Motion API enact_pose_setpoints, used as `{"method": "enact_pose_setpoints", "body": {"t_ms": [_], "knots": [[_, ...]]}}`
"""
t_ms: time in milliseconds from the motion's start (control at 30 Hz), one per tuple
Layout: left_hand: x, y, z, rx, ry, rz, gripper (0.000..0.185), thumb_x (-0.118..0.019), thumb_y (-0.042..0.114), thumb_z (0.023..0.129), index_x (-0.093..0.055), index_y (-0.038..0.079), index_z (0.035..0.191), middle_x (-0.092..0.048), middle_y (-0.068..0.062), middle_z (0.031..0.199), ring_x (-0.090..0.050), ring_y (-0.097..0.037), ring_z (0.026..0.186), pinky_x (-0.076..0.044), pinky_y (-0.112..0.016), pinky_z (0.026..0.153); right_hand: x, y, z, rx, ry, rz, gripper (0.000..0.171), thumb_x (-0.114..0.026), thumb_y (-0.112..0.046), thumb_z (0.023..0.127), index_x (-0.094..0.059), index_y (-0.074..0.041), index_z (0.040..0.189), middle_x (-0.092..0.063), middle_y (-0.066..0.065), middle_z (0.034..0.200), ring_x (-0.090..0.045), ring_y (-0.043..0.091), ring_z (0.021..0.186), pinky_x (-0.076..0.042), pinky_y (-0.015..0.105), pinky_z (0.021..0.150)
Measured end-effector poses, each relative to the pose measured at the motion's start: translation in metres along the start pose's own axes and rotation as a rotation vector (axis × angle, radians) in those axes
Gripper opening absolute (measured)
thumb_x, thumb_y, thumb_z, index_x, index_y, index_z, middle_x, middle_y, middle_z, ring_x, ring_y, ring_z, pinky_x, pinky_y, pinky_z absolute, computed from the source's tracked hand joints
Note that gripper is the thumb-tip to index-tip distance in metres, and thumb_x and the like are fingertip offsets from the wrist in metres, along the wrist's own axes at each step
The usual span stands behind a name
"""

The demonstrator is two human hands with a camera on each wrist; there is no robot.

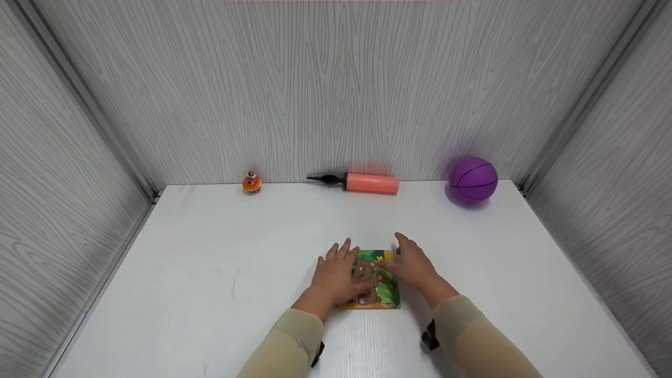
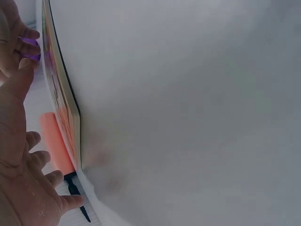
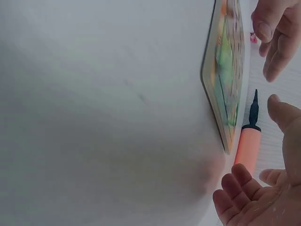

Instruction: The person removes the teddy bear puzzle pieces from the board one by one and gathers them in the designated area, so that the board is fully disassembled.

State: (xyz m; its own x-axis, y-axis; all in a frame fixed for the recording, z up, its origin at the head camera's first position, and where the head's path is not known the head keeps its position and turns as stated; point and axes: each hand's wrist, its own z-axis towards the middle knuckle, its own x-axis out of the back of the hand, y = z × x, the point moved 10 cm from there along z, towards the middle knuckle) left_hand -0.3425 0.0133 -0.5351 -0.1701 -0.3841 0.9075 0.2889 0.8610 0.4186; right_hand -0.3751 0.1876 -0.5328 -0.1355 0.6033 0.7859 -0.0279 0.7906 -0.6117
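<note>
Green-orange puzzle board [image 1: 379, 283] near tabletop's [image 1: 210, 252] front edge, both hands flat & relaxed w/ left hand [image 1: 336, 273] on it, right hand [image 1: 412, 265] at its side: uneven push could skid it off.

Both forearms were covered in close-fitting beige sleeves [image 1: 294, 341] of a thin, smooth fabric that creased a little near the cuffs and ended at the wrists. The left hand [image 1: 336, 273] and right hand [image 1: 412, 265] were bare: no gloves, rings or watch showed from above. Under each wrist sat a small dark strap [image 1: 429, 336], black or deep brown, with a matching bit on the left arm; it was perhaps the mount for the wrist cameras, though too little of it showed to be sure. In the wrist views the fingernails [image 3: 263, 32] looked short and unpainted.
</note>
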Motion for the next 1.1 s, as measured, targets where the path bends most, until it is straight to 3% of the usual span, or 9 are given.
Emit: {"method": "enact_pose_setpoints", "body": {"t_ms": [533, 1100], "knots": [[-0.016, 0.009, -0.003, -0.017, -0.042, 0.048, 0.079, -0.064, 0.068, 0.096, -0.054, 0.019, 0.156, -0.035, -0.015, 0.170, -0.027, -0.043, 0.156, -0.032, -0.071, 0.117, -0.016, 0.003, -0.001, -0.037, -0.036, -0.014, 0.064, -0.086, -0.028, 0.091, -0.061, 0.000, 0.142, -0.063, 0.013, 0.119, -0.060, 0.027, 0.108, -0.052, 0.048, 0.101], [-0.013, 0.011, -0.006, -0.017, -0.059, -0.017, 0.078, -0.071, 0.063, 0.093, -0.054, 0.020, 0.156, -0.033, -0.014, 0.171, -0.024, -0.044, 0.157, -0.026, -0.074, 0.118, -0.015, 0.004, 0.003, -0.146, -0.031, 0.092, 0.058, -0.091, -0.017, 0.083, -0.063, 0.004, 0.130, -0.066, 0.017, 0.121, -0.063, 0.029, 0.110, -0.054, 0.046, 0.099]]}}
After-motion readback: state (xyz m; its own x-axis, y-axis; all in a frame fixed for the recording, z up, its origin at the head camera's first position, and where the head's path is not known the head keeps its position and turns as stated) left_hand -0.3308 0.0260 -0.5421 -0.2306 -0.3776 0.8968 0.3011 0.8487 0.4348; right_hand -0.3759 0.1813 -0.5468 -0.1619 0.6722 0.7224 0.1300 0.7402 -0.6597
